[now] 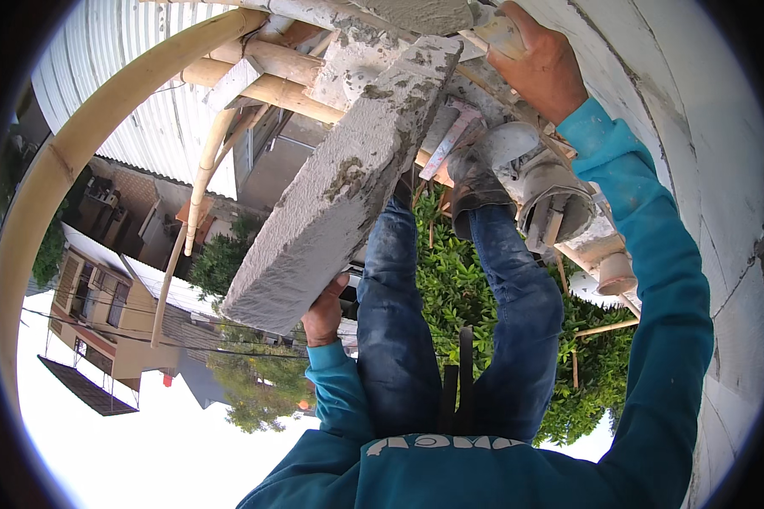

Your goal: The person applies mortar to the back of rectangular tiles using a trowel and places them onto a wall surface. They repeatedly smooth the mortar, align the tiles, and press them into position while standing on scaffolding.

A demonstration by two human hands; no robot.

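Observation:
A long pale grey block (339, 191) with a rough face and smears of mortar slants across the middle. My left hand (323, 314) is closed on its lower end from beneath, with the fingers partly hidden behind it. Higher up on the right, my right hand (545, 72) is wrapped round a mortar-caked tool (494, 32), whose kind I cannot make out. Beside the tool, at the top edge, is a rough grey mass (429, 15). The block's upper end lies close below this mass; whether they touch I cannot tell.
A pale wall (696, 110) runs along the right. Bamboo poles (68, 153) frame the left and top. Near my boots (477, 182) are a hammer-like tool (454, 140), a bucket (560, 204) holding tools and a small pot (617, 273). Foliage (450, 280) and houses (102, 297) show far below.

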